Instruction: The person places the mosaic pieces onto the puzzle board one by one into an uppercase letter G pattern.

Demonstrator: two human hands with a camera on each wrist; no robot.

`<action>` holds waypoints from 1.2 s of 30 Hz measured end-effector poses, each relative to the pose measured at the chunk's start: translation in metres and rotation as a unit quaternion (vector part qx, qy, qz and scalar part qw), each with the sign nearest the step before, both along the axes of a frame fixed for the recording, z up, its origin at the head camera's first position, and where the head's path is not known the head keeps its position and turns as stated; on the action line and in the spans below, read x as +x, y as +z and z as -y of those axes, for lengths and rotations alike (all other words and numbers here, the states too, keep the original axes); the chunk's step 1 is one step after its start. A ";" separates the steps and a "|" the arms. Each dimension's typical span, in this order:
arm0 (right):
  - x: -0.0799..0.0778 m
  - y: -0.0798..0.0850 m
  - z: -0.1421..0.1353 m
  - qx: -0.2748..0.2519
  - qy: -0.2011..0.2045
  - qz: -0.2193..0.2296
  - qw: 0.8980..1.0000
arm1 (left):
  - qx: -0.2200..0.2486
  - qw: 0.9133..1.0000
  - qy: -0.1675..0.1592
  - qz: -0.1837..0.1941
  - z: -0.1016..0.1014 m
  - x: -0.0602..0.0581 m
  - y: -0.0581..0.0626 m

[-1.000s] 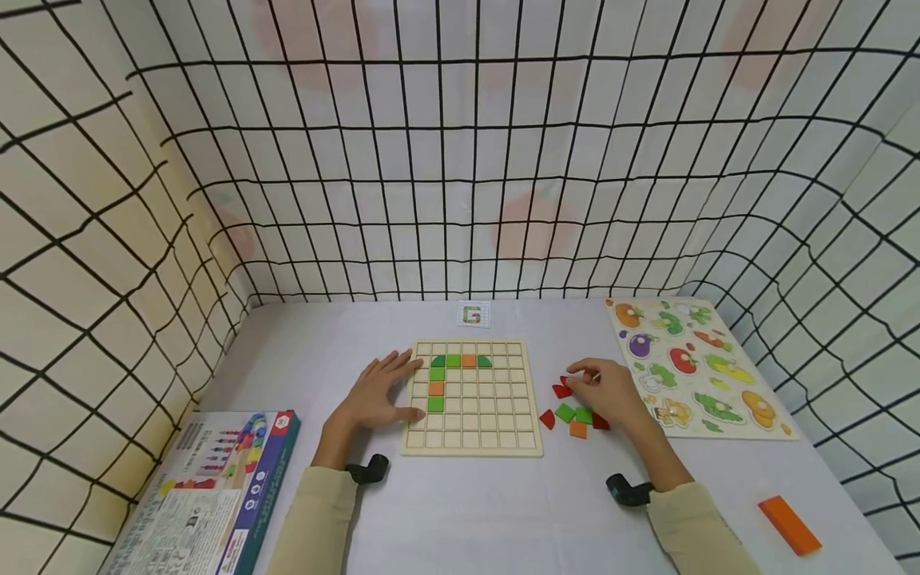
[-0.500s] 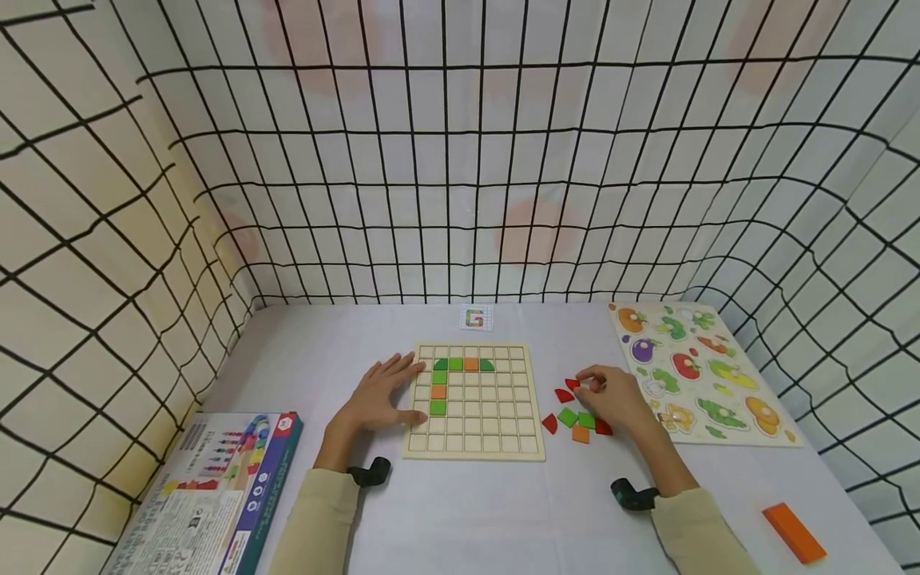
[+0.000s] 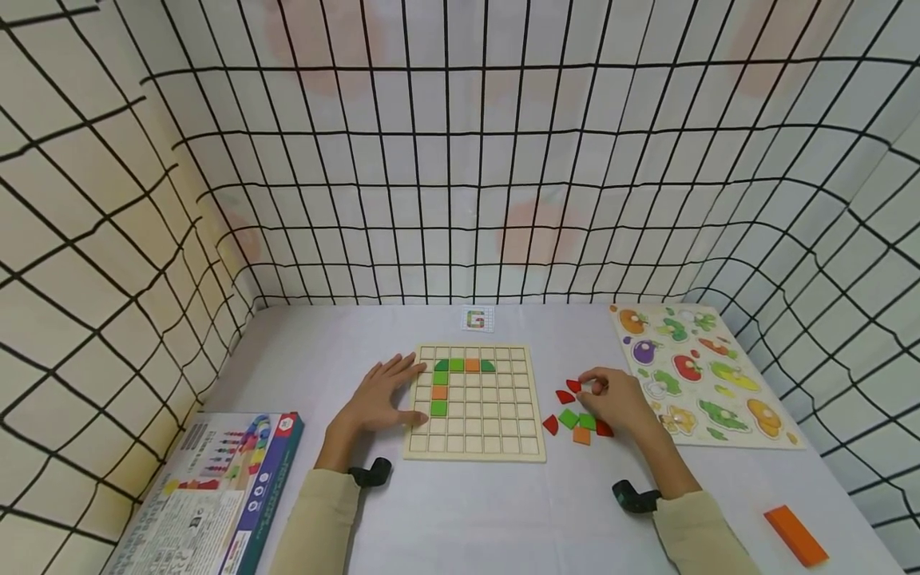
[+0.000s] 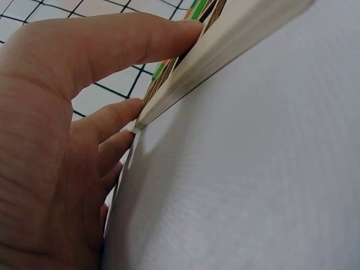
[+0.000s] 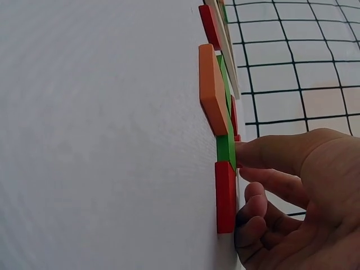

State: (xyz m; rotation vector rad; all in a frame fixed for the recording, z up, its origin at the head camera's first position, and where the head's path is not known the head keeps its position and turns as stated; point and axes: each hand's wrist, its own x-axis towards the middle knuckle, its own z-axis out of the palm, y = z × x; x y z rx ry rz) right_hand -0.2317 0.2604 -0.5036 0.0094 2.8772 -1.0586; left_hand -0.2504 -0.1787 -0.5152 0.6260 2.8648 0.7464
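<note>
My left hand (image 3: 381, 395) spreads along the left edge of a wooden grid board (image 3: 496, 415), its thumb on the edge in the left wrist view. Green and orange tiles (image 3: 439, 392) line a column and a row on the board, with dark green quarter-round tiles (image 3: 487, 366) at the row's ends. My right hand (image 3: 614, 395) is low over several loose pieces, thumb and index finger parted and the other fingers curled. Right at its fingertips lies a red quarter-round piece (image 3: 573, 386). Green squares (image 3: 569, 418), an orange square (image 5: 208, 81) and more red pieces (image 5: 225, 197) lie close by.
A small card with a coloured G (image 3: 477, 319) lies behind the board. At the right are a vegetable puzzle board (image 3: 707, 407) and an orange block (image 3: 796, 535). A printed box (image 3: 208, 495) stands at the left. Black wire mesh (image 3: 460, 184) surrounds the table.
The right hand has drawn slightly to the right, uncovering more of the upper red piece. The left hand stays at the board's edge. The head view has shifted a little.
</note>
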 end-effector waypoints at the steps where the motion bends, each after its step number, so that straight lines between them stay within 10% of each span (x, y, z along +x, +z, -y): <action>1: 0.000 0.000 0.000 0.000 0.001 0.000 1.000 | 0.000 1.000 0.000 -0.001 0.000 0.000 0.000; 21: 0.005 0.008 0.010 -0.006 -0.005 -0.054 0.999 | -0.010 1.000 0.017 -0.011 -0.005 -0.001 -0.002; 36: 0.010 0.020 0.091 -0.078 0.057 -0.063 0.993 | -0.015 0.999 0.016 -0.027 -0.005 -0.004 -0.005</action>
